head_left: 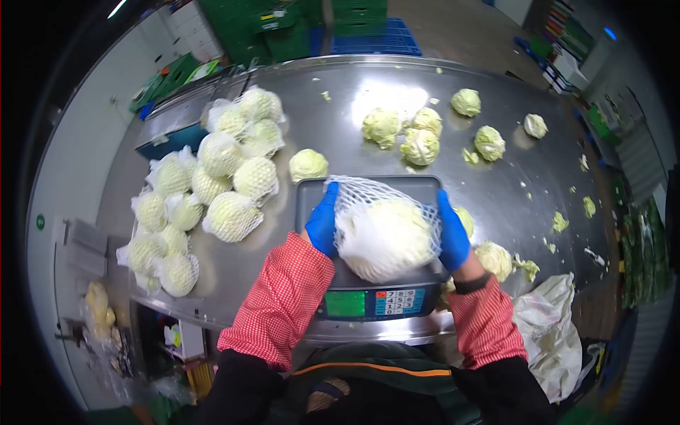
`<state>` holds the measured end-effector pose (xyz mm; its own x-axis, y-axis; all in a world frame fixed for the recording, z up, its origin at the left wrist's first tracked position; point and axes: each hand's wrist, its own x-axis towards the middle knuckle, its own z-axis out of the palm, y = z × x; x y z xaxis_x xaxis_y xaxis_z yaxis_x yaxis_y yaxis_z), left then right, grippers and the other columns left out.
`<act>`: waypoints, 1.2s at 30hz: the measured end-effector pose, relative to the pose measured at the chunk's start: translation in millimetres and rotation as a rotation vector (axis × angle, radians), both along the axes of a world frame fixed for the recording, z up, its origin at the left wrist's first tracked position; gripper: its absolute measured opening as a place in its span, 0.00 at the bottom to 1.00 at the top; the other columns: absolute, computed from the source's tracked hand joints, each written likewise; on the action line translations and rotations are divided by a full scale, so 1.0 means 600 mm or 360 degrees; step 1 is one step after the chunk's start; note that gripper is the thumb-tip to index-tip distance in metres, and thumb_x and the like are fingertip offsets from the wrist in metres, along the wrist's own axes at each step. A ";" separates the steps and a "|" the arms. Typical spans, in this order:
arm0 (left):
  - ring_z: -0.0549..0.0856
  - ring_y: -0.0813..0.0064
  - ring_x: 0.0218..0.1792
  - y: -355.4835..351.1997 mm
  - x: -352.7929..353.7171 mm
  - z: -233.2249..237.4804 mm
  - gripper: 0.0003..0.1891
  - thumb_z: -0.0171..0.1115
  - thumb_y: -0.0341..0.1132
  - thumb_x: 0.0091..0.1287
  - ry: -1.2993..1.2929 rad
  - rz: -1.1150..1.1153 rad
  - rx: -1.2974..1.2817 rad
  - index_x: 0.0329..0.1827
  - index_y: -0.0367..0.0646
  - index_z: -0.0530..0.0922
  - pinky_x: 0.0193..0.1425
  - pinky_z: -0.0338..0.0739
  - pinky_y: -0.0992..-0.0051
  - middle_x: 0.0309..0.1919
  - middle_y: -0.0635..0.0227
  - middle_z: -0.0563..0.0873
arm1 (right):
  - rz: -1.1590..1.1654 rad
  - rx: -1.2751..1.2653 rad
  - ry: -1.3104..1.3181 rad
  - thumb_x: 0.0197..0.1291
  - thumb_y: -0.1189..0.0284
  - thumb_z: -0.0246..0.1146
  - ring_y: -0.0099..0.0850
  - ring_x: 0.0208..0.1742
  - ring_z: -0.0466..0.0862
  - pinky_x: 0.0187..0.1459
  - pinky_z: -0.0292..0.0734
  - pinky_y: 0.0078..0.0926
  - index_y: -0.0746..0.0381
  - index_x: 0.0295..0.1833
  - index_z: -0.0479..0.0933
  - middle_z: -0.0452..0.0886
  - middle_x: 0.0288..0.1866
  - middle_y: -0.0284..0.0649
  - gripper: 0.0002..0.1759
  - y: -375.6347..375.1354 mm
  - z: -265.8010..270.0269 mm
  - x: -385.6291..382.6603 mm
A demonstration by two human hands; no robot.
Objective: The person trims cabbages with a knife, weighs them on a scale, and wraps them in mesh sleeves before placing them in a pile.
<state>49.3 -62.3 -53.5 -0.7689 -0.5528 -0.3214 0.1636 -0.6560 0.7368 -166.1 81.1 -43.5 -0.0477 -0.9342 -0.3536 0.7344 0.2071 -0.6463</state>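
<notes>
A cabbage in a white foam net is over the grey pan of a weighing scale. My left hand, in a blue glove, grips the net at the left side. On the right, my gloved right hand closes on the net's other edge, so the mesh is stretched between both hands. Green digits show on the scale's display, beside its keypad. One bare cabbage sits just past the pan's far left corner.
Netted cabbages are piled on the left of the steel table. Several bare ones lie toward the back and right, among leaf scraps. Beside the right sleeve hangs a white sack. Green crates stand behind the table.
</notes>
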 end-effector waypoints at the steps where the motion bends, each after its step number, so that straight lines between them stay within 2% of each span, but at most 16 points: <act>1: 0.82 0.60 0.53 0.011 0.006 0.040 0.27 0.44 0.53 0.73 0.0303 0.0045 0.0685 0.57 0.36 0.74 0.62 0.74 0.65 0.52 0.56 0.82 | 0.0138 -0.0077 -0.0216 0.71 0.55 0.48 0.32 0.59 0.77 0.58 0.75 0.29 0.65 0.61 0.71 0.76 0.60 0.43 0.26 0.011 0.013 0.010; 2: 0.83 0.63 0.50 0.025 0.012 0.062 0.23 0.50 0.48 0.73 0.0364 0.0084 0.0564 0.54 0.35 0.76 0.60 0.75 0.67 0.49 0.57 0.84 | 0.0061 -0.0004 0.0041 0.72 0.57 0.46 0.32 0.58 0.78 0.58 0.75 0.29 0.64 0.63 0.69 0.76 0.61 0.44 0.25 0.020 0.029 0.042; 5: 0.84 0.66 0.47 0.022 0.035 0.027 0.15 0.53 0.39 0.70 0.0534 0.0013 0.0660 0.49 0.37 0.78 0.56 0.78 0.65 0.48 0.58 0.84 | 0.0361 -0.0389 -0.0640 0.73 0.67 0.46 0.33 0.62 0.75 0.64 0.71 0.33 0.64 0.68 0.62 0.71 0.65 0.44 0.23 0.035 -0.014 0.086; 7: 0.85 0.67 0.44 0.026 0.047 0.033 0.14 0.55 0.39 0.68 0.0244 0.0099 0.0463 0.49 0.38 0.79 0.53 0.78 0.69 0.44 0.60 0.85 | 0.0250 -0.0678 -0.0578 0.71 0.68 0.48 0.34 0.63 0.74 0.64 0.70 0.33 0.64 0.69 0.62 0.71 0.65 0.44 0.23 0.025 -0.024 0.131; 10: 0.85 0.67 0.43 0.028 0.094 0.056 0.15 0.55 0.40 0.68 0.0051 0.0009 0.0343 0.50 0.39 0.79 0.53 0.78 0.69 0.43 0.60 0.86 | 0.0510 -0.0407 -0.0692 0.70 0.70 0.50 0.33 0.64 0.73 0.65 0.69 0.33 0.64 0.69 0.61 0.70 0.67 0.44 0.24 0.003 -0.012 0.151; 12: 0.82 0.70 0.51 0.034 0.123 0.088 0.16 0.51 0.40 0.72 -0.0034 -0.0076 0.0630 0.58 0.43 0.74 0.57 0.76 0.68 0.52 0.61 0.82 | 0.0498 -0.0397 -0.0339 0.70 0.70 0.50 0.33 0.64 0.73 0.65 0.69 0.33 0.64 0.70 0.61 0.69 0.67 0.44 0.24 -0.007 0.010 0.178; 13: 0.80 0.66 0.54 0.049 0.133 0.026 0.21 0.47 0.45 0.73 0.0543 -0.0080 0.0682 0.62 0.43 0.70 0.61 0.74 0.65 0.56 0.59 0.79 | 0.0498 -0.0390 -0.0160 0.70 0.71 0.50 0.33 0.64 0.73 0.65 0.69 0.33 0.64 0.70 0.61 0.69 0.67 0.44 0.24 -0.012 0.016 0.193; 14: 0.78 0.62 0.58 0.064 0.142 -0.037 0.26 0.42 0.50 0.74 0.1129 -0.0164 0.0796 0.66 0.42 0.67 0.64 0.71 0.62 0.60 0.56 0.75 | 0.0464 -0.0343 -0.0357 0.70 0.71 0.50 0.33 0.63 0.73 0.65 0.69 0.33 0.64 0.69 0.61 0.69 0.67 0.44 0.24 -0.019 0.000 0.204; 16: 0.76 0.58 0.60 0.079 0.151 -0.044 0.31 0.40 0.57 0.72 0.1275 0.0205 0.0963 0.68 0.41 0.64 0.66 0.69 0.59 0.63 0.54 0.73 | 0.0460 -0.0335 -0.0386 0.71 0.71 0.49 0.33 0.63 0.74 0.64 0.70 0.33 0.65 0.69 0.61 0.69 0.67 0.44 0.23 -0.045 0.007 0.231; 21: 0.73 0.53 0.62 0.054 0.225 -0.004 0.43 0.37 0.69 0.66 0.0932 0.0666 0.0629 0.68 0.38 0.62 0.67 0.67 0.55 0.64 0.50 0.71 | 0.0593 -0.0597 -0.0101 0.73 0.68 0.46 0.31 0.62 0.75 0.63 0.71 0.31 0.66 0.68 0.63 0.71 0.65 0.44 0.23 -0.115 0.017 0.311; 24: 0.73 0.51 0.62 0.043 0.297 0.066 0.44 0.36 0.71 0.65 0.0632 0.1098 0.0154 0.67 0.38 0.63 0.68 0.66 0.53 0.64 0.49 0.71 | 0.0655 -0.0348 0.0004 0.73 0.55 0.43 0.33 0.52 0.81 0.56 0.75 0.29 0.67 0.67 0.64 0.75 0.62 0.46 0.30 -0.184 -0.016 0.383; 27: 0.75 0.54 0.60 0.037 0.364 0.044 0.38 0.38 0.65 0.68 0.0544 0.1275 0.0077 0.66 0.40 0.66 0.69 0.65 0.57 0.61 0.54 0.75 | 0.1190 -0.0157 0.1068 0.69 0.45 0.43 0.43 0.41 0.84 0.51 0.76 0.35 0.69 0.67 0.63 0.76 0.58 0.54 0.38 -0.218 0.046 0.422; 29: 0.74 0.57 0.61 0.011 0.422 -0.008 0.35 0.43 0.61 0.66 0.0245 0.1071 -0.0247 0.66 0.42 0.66 0.68 0.65 0.58 0.62 0.58 0.74 | 0.1384 -0.0872 0.1967 0.63 0.44 0.51 0.42 0.46 0.82 0.50 0.76 0.33 0.65 0.67 0.64 0.77 0.55 0.54 0.39 -0.212 0.032 0.430; 30: 0.74 0.59 0.61 -0.006 0.452 -0.040 0.34 0.46 0.59 0.65 0.0100 0.0969 -0.0425 0.66 0.43 0.66 0.68 0.65 0.59 0.62 0.60 0.74 | 0.1363 -0.1050 0.2239 0.61 0.44 0.54 0.42 0.47 0.82 0.49 0.77 0.32 0.63 0.67 0.64 0.78 0.53 0.54 0.39 -0.206 0.029 0.423; 32: 0.75 0.59 0.60 -0.027 0.491 -0.078 0.32 0.46 0.56 0.67 -0.0175 0.1084 -0.0411 0.66 0.42 0.67 0.67 0.66 0.60 0.62 0.59 0.74 | 0.1021 -0.0713 0.2003 0.61 0.46 0.57 0.46 0.45 0.82 0.47 0.78 0.34 0.60 0.68 0.65 0.79 0.49 0.53 0.38 -0.180 0.064 0.377; 36: 0.76 0.60 0.58 -0.071 0.554 -0.151 0.28 0.47 0.50 0.69 -0.0815 0.1272 -0.0383 0.65 0.40 0.68 0.66 0.68 0.62 0.61 0.58 0.75 | 0.0404 -0.0330 0.2189 0.58 0.47 0.62 0.43 0.42 0.82 0.46 0.77 0.34 0.59 0.68 0.64 0.80 0.43 0.50 0.38 -0.168 0.083 0.187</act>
